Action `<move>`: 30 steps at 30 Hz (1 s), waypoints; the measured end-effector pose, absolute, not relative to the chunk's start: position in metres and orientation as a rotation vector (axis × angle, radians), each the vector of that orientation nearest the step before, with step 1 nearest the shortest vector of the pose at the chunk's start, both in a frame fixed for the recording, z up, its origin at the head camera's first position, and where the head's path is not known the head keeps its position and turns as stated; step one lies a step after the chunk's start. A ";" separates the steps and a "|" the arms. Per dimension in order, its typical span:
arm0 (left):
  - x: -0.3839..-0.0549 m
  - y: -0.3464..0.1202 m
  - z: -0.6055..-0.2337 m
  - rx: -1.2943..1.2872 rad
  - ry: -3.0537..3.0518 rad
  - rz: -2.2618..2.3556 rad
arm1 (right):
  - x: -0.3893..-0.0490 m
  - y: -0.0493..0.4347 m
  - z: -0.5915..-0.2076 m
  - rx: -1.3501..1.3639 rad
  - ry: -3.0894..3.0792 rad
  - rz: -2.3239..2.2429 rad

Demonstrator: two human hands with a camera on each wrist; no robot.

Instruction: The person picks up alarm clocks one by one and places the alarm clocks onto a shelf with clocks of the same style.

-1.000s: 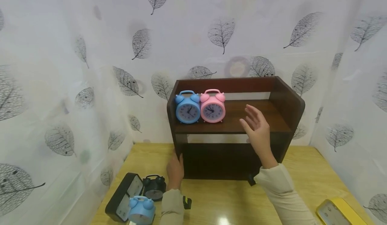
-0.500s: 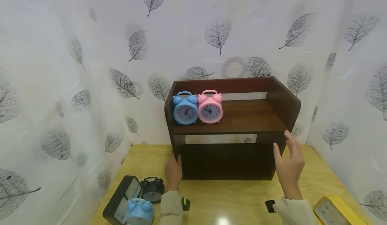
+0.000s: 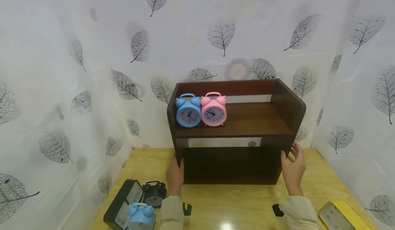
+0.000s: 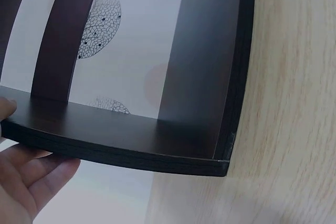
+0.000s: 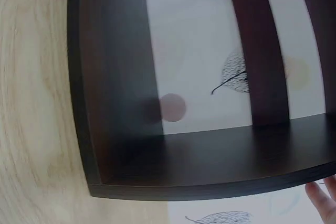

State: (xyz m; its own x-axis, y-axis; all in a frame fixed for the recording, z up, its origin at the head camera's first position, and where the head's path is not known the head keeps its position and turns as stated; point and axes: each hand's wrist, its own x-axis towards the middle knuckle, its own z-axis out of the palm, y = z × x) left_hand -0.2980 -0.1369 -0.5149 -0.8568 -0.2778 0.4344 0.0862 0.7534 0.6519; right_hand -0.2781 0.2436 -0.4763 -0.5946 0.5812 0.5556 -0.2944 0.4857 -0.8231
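Note:
A dark brown two-tier shelf [image 3: 231,161] stands on the wooden table. My left hand [image 3: 175,176] grips its left side panel, thumb on the inner face and fingers [image 4: 50,179] on the outer face. At the right panel, my right hand [image 3: 293,171] has its thumb near the front edge, and fingertips [image 5: 317,195] touch the outer face. The right thumb is out of sight in the right wrist view. On the upper board, a blue alarm clock [image 3: 188,115] and a pink alarm clock [image 3: 213,115] stand upright side by side at the left.
At the table's left are a black rectangular clock [image 3: 118,207], a black twin-bell alarm clock [image 3: 154,194] and a light blue alarm clock [image 3: 141,218]. A yellow rectangular clock [image 3: 344,216] lies at the right. Leaf-patterned sheeting [image 3: 253,27] surrounds the table.
My right hand has come down from in front of the upper board to the shelf's right panel. The left hand stays on the left panel. The view has shifted slightly.

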 end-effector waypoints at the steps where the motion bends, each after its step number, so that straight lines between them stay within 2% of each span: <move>1: -0.297 -0.137 -0.515 0.146 -2.435 -0.948 | -0.280 0.244 -0.479 -0.243 -1.858 1.228; 12: -0.278 -0.144 -0.519 0.095 -2.395 -1.040 | -0.291 0.243 -0.491 -0.270 -1.987 1.119; 30: -0.244 -0.157 -0.517 0.017 -2.349 -1.043 | -0.292 0.250 -0.488 -0.253 -2.119 1.066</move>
